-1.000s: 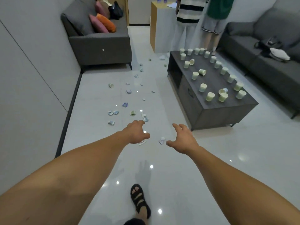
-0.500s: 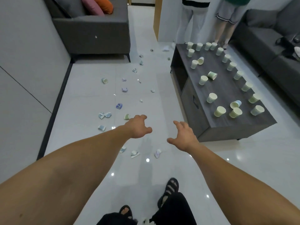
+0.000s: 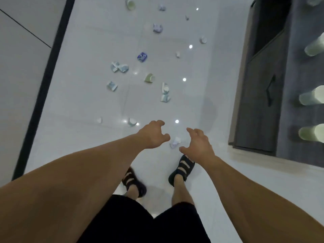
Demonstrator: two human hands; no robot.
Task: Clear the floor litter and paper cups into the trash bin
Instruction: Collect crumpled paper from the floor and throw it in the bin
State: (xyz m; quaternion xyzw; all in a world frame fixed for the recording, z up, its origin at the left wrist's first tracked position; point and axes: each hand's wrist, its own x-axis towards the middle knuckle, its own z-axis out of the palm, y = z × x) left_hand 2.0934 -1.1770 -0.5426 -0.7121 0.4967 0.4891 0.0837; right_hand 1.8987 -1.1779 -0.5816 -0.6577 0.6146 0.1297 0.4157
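Note:
Both my arms reach down over a glossy white floor. My left hand (image 3: 153, 135) hangs with loosely curled fingers and holds nothing. My right hand (image 3: 198, 143) is spread, empty, a little to the right. Between them on the floor lies a small crumpled paper scrap (image 3: 175, 142), touched by neither hand. Farther ahead lie several crushed cups and scraps: a white cup (image 3: 131, 122), a flattened blue-white piece (image 3: 165, 93), a green cup (image 3: 149, 78), a blue wrapper (image 3: 142, 57). Pale green paper cups (image 3: 311, 99) stand on the grey table at the right edge. No trash bin is in view.
A dark grey low table (image 3: 259, 102) with a drawer stands on the right. A grey wall with a black skirting strip (image 3: 43, 88) runs along the left. My sandalled feet (image 3: 182, 170) stand just below my hands.
The view has tipped steeply down and moved forward; the sofas and the people have left the frame. Both hands have dropped towards the floor, on either side of the crumpled scrap.

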